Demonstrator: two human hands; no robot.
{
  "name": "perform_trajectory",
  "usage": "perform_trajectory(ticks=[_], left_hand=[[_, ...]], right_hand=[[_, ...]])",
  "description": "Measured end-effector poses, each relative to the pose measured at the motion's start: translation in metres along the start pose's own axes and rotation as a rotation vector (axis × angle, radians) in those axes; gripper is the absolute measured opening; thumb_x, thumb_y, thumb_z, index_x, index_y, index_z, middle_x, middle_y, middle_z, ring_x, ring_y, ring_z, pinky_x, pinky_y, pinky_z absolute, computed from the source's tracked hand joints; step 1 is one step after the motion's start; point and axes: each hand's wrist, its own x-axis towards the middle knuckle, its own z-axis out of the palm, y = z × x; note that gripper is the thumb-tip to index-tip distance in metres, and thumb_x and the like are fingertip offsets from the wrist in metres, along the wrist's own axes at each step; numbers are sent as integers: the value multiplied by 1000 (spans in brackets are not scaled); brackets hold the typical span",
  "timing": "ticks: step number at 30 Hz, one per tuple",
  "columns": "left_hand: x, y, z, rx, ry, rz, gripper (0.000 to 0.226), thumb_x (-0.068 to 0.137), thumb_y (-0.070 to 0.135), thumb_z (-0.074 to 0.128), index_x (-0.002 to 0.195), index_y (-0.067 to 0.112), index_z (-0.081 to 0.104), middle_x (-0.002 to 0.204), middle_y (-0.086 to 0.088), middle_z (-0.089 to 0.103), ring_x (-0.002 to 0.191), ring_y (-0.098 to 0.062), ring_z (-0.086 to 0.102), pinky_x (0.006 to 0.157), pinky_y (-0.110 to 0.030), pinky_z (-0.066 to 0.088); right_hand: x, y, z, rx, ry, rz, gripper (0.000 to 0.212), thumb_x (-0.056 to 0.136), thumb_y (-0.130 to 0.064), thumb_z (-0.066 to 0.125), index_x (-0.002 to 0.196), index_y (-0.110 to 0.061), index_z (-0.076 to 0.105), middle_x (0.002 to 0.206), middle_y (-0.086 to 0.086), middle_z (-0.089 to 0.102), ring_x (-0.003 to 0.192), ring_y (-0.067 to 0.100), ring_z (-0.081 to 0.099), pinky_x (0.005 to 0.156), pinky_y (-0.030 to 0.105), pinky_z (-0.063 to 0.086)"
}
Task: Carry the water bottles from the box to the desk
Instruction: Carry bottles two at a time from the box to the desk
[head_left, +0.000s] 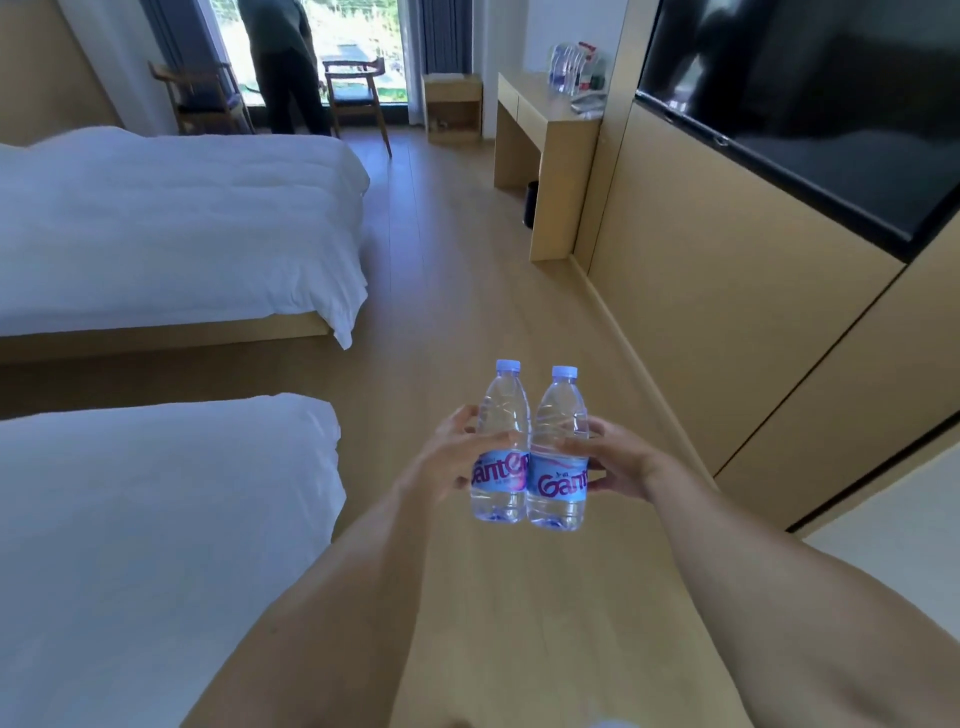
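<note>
Two bare forearms are stretched forward over a wood floor. By the left hand (457, 457) one upright water bottle (500, 441) is clasped; touching it, a second bottle (558, 452) is clasped by the right hand (618, 462). Pink lettering, "Gant" on each blue label with the rest cut off, can be read. Far ahead to the right, more bottles (574, 66) are already stood on the desk (540, 111). This pair is judged mid-carry, well apart from it; no box is seen.
</note>
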Motion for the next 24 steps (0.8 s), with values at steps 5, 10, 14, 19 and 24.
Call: perform_trajectory(ticks=[5, 10, 14, 19, 24], left_hand=[[76, 41, -24, 12, 31, -20, 49, 64, 29, 89, 107, 34, 66, 107, -2, 76, 104, -30, 73, 87, -51, 54], [151, 71, -44, 35, 68, -28, 55, 50, 36, 91, 99, 38, 67, 102, 1, 76, 93, -25, 76, 84, -55, 56], [223, 103, -55, 59, 130, -11, 60, 46, 37, 91, 100, 32, 65, 102, -1, 75, 93, -26, 75, 82, -55, 59], [315, 151, -66, 24, 164, -20, 65, 57, 31, 93, 115, 27, 64, 111, -6, 72, 96, -28, 74, 75, -48, 62], [398, 195, -75, -4, 178, -7, 55, 76, 21, 87, 123, 28, 59, 115, -9, 70, 100, -28, 72, 75, -48, 61]], right_hand=[[73, -47, -13, -6, -7, -14, 49, 86, -14, 74, 132, -16, 56, 128, 16, 65, 119, 36, 62, 98, 53, 52], [154, -84, -29, 11, -46, -17, 49, 87, -12, 72, 133, -14, 55, 130, 19, 63, 109, 33, 64, 95, 52, 53], [232, -120, -50, 7, -84, -32, 51, 87, -12, 72, 135, -14, 53, 131, 18, 63, 116, 36, 62, 101, 55, 50], [330, -174, -84, 19, -145, -8, 50, 87, -12, 72, 134, -15, 54, 129, 19, 64, 106, 32, 64, 98, 54, 52], [416, -238, -118, -9, -188, -7, 49, 87, -12, 73, 133, -12, 55, 126, 19, 65, 103, 31, 64, 93, 51, 54]])
